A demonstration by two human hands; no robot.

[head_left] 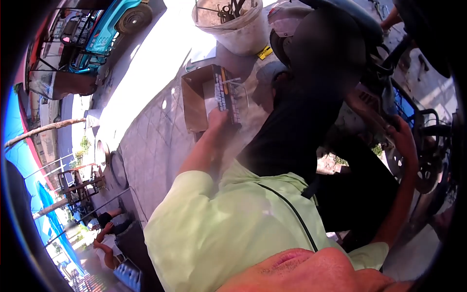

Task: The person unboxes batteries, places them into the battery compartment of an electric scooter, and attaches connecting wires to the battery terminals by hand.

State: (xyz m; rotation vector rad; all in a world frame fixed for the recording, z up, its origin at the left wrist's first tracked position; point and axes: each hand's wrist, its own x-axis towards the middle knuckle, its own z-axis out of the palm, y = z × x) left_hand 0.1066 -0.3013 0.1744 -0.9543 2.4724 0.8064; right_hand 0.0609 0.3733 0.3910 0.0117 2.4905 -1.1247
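Note:
My left hand (pixel 218 118) is at the near side of an open cardboard box (pixel 194 104), its fingers closed at the box's printed wall (pixel 221 90). Something pale lies inside the box, too washed out to name. My right hand (pixel 403 138) is far to the right, beside the dark parts of a motorbike (pixel 428 168). Its fingers are bent round something dark that I cannot make out. Near it shows a skin-coloured shape, partly hidden, that I cannot tell apart clearly. A dark blurred patch covers the area between my hands.
Beyond the box stands a dirty white bucket (pixel 238 34) with metal pieces in it, and a yellow object (pixel 264 52) lies beside it. A turquoise vehicle (pixel 109 29) stands far left. A person (pixel 108 243) sits at lower left. Tyres (pixel 117 169) lie at the left.

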